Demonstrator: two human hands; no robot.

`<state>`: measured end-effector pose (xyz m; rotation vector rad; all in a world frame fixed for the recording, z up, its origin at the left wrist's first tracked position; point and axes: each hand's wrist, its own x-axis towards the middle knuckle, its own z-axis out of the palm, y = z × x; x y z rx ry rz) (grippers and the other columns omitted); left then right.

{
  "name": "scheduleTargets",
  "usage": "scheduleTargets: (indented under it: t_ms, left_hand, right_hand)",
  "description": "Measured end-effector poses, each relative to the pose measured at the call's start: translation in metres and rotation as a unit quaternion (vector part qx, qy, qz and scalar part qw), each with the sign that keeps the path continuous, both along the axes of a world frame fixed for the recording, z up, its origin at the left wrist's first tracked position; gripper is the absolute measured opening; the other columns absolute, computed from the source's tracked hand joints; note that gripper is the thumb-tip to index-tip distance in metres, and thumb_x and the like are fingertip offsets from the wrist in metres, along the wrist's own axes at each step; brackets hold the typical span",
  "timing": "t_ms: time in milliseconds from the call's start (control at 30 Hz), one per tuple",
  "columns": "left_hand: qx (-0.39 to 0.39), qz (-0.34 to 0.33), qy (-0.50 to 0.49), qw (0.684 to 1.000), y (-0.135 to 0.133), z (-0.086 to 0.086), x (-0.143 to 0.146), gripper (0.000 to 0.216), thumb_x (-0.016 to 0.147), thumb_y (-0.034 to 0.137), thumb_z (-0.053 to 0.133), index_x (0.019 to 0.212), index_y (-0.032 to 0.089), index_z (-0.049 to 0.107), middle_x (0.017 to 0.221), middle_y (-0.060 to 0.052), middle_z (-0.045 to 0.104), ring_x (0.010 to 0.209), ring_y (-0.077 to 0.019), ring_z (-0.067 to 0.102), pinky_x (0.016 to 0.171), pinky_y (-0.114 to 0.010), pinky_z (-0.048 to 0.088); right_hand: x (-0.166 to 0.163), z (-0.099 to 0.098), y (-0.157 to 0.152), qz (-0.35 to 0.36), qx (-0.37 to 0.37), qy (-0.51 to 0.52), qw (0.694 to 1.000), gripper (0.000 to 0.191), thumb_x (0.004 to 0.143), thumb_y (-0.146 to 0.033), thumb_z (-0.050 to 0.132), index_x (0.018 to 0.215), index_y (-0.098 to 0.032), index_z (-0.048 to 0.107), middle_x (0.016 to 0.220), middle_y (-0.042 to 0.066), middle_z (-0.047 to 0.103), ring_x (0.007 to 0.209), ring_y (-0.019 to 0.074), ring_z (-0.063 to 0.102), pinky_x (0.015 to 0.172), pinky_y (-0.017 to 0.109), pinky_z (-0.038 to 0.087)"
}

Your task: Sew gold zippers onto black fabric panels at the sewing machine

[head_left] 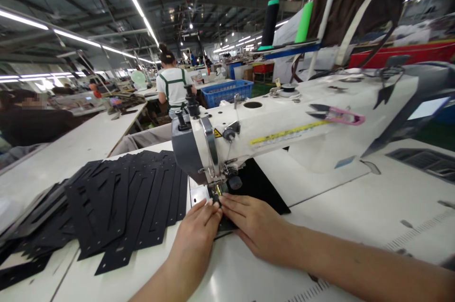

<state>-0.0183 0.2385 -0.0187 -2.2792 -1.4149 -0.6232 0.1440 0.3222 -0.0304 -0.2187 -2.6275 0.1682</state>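
A white sewing machine (284, 122) stands before me, its needle area (217, 190) low at the centre. Under it lies a black fabric panel (265, 186), which reaches out to the right behind my right hand. My left hand (199, 228) rests on the panel's near part, fingers stretched toward the presser foot and slightly bent. From the right, my right hand (258, 224) lies flat on the same panel, fingers extended. The fingertips of both hands nearly meet just in front of the needle. What lies directly beneath the fingers is hidden.
Black cut pieces (124, 197) with slots and small holes lie in an overlapping pile on the left. Pink-handled thread snips (336, 114) sit on the machine arm. Thread cones (304, 22) stand behind. A blue basket (227, 93) and a co-worker (174, 79) are farther off.
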Motion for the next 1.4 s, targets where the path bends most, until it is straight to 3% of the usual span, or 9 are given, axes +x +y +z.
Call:
scheduleTargets:
  t_ms: [200,367,500,667,933,1067,1167,1233,1400]
  left_hand:
    - [-0.004,0.012,-0.002,1.000,0.012,-0.001,-0.007,0.028,0.087,0.008,0.033,0.090,0.013,0.061,0.081,-0.009,0.065,0.078,-0.0195,0.063,0.077,-0.036,0.054]
    - [-0.026,0.032,-0.026,0.999,0.008,-0.001,-0.010,0.028,0.081,0.007,0.037,0.098,0.013,0.059,0.093,-0.012,0.064,0.090,-0.0225,0.061,0.079,-0.036,0.054]
    - [-0.044,0.063,-0.036,0.996,-0.004,-0.002,-0.012,0.030,0.080,0.010,0.040,0.102,0.014,0.059,0.104,-0.013,0.063,0.096,-0.0226,0.061,0.081,-0.037,0.053]
    - [-0.018,0.011,0.002,1.000,-0.008,-0.004,-0.016,0.023,0.086,0.012,0.041,0.096,0.014,0.062,0.100,-0.011,0.066,0.095,-0.0221,0.062,0.092,-0.049,0.043]
    - [0.001,-0.011,0.063,0.998,0.002,-0.002,-0.013,0.033,0.090,0.008,0.030,0.089,0.010,0.062,0.093,-0.012,0.067,0.091,-0.0196,0.063,0.095,-0.049,0.041]
    - [-0.038,0.010,0.022,0.999,0.004,0.004,-0.015,0.023,0.088,0.013,0.038,0.093,0.013,0.061,0.093,-0.010,0.066,0.088,-0.0189,0.063,0.094,-0.045,0.042]
    - [-0.104,0.053,-0.004,0.993,0.009,0.014,-0.015,0.015,0.081,0.019,0.051,0.094,0.016,0.059,0.087,-0.006,0.065,0.081,-0.0195,0.062,0.085,-0.041,0.046]
    - [-0.127,0.097,-0.003,0.987,0.014,0.020,-0.013,0.014,0.076,0.021,0.059,0.089,0.016,0.060,0.081,-0.006,0.066,0.078,-0.0210,0.062,0.076,-0.037,0.048]
    - [-0.119,0.136,-0.001,0.984,0.023,0.022,-0.009,0.008,0.077,0.023,0.059,0.074,0.016,0.062,0.071,-0.005,0.067,0.069,-0.0213,0.063,0.069,-0.034,0.048]
  right_hand:
    - [-0.010,0.001,0.010,-0.002,0.021,-0.001,1.000,0.037,0.080,-0.008,0.043,0.113,0.002,0.055,0.119,0.019,0.054,0.113,0.0235,0.048,0.100,0.033,0.037]
    - [-0.008,-0.001,0.004,-0.041,0.009,0.039,0.998,0.031,0.083,-0.013,0.045,0.109,-0.003,0.059,0.114,0.016,0.058,0.107,0.0235,0.053,0.094,0.034,0.044]
    - [-0.004,-0.008,-0.001,-0.043,0.067,0.049,0.996,0.030,0.086,-0.014,0.046,0.110,-0.001,0.059,0.114,0.018,0.058,0.108,0.0243,0.053,0.094,0.035,0.045]
    - [-0.005,-0.012,0.001,-0.039,0.110,0.037,0.993,0.028,0.086,-0.011,0.043,0.107,-0.002,0.061,0.112,0.018,0.058,0.106,0.0233,0.054,0.092,0.034,0.047]
    - [-0.006,-0.010,0.006,-0.029,0.143,0.015,0.989,0.027,0.083,-0.008,0.047,0.105,-0.002,0.060,0.113,0.017,0.058,0.106,0.0231,0.054,0.092,0.032,0.045]
    - [-0.007,0.004,0.012,-0.011,0.076,-0.012,0.997,0.025,0.085,-0.008,0.043,0.102,-0.006,0.061,0.107,0.015,0.062,0.100,0.0205,0.057,0.088,0.030,0.045]
    - [-0.010,0.023,0.021,-0.049,-0.009,-0.091,0.995,0.021,0.088,-0.013,0.042,0.089,-0.013,0.063,0.082,0.006,0.067,0.073,0.0170,0.062,0.066,0.027,0.047]
    - [-0.013,0.034,0.026,-0.083,-0.019,-0.124,0.989,0.023,0.089,-0.018,0.041,0.081,-0.015,0.062,0.072,0.003,0.065,0.064,0.0165,0.060,0.058,0.026,0.041]
    - [-0.016,0.043,0.029,-0.098,-0.014,-0.137,0.986,0.022,0.090,-0.022,0.043,0.083,-0.016,0.062,0.079,0.002,0.065,0.072,0.0161,0.060,0.062,0.025,0.038]
